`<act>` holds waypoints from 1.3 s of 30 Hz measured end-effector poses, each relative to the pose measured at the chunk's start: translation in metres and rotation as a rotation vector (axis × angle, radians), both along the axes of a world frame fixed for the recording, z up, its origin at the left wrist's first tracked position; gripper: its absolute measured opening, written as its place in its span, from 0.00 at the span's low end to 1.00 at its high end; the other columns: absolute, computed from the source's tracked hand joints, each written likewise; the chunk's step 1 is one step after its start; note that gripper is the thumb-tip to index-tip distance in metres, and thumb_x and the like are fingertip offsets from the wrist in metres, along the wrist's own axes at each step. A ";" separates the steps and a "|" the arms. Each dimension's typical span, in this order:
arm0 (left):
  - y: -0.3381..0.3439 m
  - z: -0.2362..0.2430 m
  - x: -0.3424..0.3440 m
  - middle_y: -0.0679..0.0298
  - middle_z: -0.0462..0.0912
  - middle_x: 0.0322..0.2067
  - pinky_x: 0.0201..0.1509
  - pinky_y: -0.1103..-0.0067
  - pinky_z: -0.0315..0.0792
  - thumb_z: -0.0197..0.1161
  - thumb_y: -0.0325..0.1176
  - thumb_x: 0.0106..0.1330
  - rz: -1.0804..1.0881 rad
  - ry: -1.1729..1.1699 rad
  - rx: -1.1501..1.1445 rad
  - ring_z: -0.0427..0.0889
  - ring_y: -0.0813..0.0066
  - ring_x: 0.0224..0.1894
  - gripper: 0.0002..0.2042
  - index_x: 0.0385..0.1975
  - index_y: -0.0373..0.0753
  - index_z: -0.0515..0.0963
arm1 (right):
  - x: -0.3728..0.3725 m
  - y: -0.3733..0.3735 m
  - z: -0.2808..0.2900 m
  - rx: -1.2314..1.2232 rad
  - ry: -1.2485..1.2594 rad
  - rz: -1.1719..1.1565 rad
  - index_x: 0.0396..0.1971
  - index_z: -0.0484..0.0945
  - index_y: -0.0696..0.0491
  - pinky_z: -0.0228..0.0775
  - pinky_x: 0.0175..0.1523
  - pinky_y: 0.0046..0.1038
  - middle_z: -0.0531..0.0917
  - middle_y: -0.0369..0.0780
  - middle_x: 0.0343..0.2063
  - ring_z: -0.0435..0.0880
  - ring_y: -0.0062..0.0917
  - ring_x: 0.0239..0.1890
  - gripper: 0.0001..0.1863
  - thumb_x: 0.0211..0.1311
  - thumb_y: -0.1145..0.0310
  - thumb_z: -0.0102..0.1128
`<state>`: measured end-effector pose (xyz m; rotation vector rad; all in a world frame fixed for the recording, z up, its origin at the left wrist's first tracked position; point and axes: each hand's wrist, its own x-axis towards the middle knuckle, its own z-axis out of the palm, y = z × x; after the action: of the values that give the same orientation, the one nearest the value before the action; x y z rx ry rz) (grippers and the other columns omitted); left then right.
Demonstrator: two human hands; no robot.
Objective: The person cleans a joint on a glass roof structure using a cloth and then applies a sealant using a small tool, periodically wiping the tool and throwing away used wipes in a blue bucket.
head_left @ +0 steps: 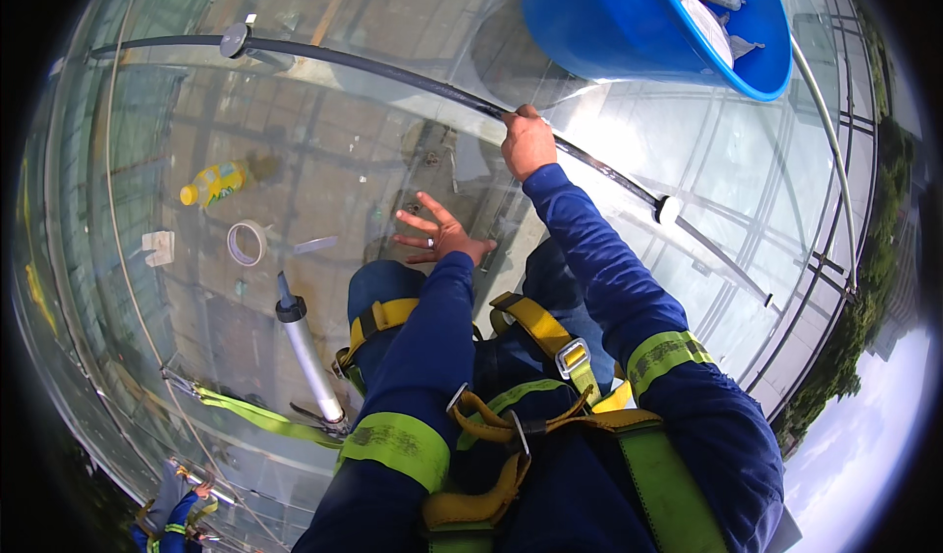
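My right hand (528, 142) is closed against a long black joint strip (422, 83) between the glass panes. Whatever its fingers hold, if anything, is hidden beneath them. Spread on the glass in front of my knees, my left hand (447, 234) is empty, with a ring on one finger. A silver caulking gun (312, 361) with a dark nozzle lies to the left of my legs. Farther left are a roll of masking tape (247, 244) and a thin pale strip (315, 245). Round metal fittings (235, 40) sit along the joint on both sides of my right hand.
A blue bucket (609, 27) with white bags stands at the far right. On the left are a yellow bottle (218, 182), a white scrap (157, 248) and a long rope (116, 194). A green strap (260, 415) runs beside me. Another person (177, 524) is at lower left.
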<state>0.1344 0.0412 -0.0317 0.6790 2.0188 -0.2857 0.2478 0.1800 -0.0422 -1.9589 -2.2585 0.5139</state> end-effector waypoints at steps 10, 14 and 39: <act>-0.005 0.000 -0.005 0.39 0.07 0.69 0.67 0.31 0.32 0.85 0.47 0.40 -0.006 -0.005 0.018 0.13 0.20 0.69 0.77 0.71 0.55 0.15 | -0.022 0.009 0.002 0.071 0.081 0.060 0.32 0.84 0.55 0.78 0.45 0.45 0.80 0.51 0.37 0.84 0.49 0.36 0.10 0.51 0.76 0.56; -0.003 0.000 -0.009 0.39 0.07 0.69 0.67 0.31 0.33 0.85 0.47 0.39 0.005 -0.022 0.004 0.13 0.20 0.69 0.77 0.72 0.55 0.15 | -0.028 0.012 0.002 0.025 0.050 0.053 0.35 0.85 0.55 0.78 0.46 0.44 0.81 0.50 0.37 0.84 0.49 0.37 0.13 0.51 0.77 0.55; 0.034 -0.009 -0.155 0.42 0.15 0.72 0.71 0.37 0.30 0.84 0.52 0.38 -0.090 0.128 0.342 0.20 0.31 0.74 0.74 0.75 0.52 0.23 | -0.080 0.032 0.013 0.022 0.066 0.087 0.32 0.85 0.57 0.77 0.49 0.45 0.81 0.52 0.37 0.84 0.50 0.39 0.10 0.51 0.77 0.55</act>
<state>-0.0209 0.0751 -0.0406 0.9869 2.1863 -0.0347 0.1681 0.2119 -0.0291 -1.8124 -2.3070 0.5520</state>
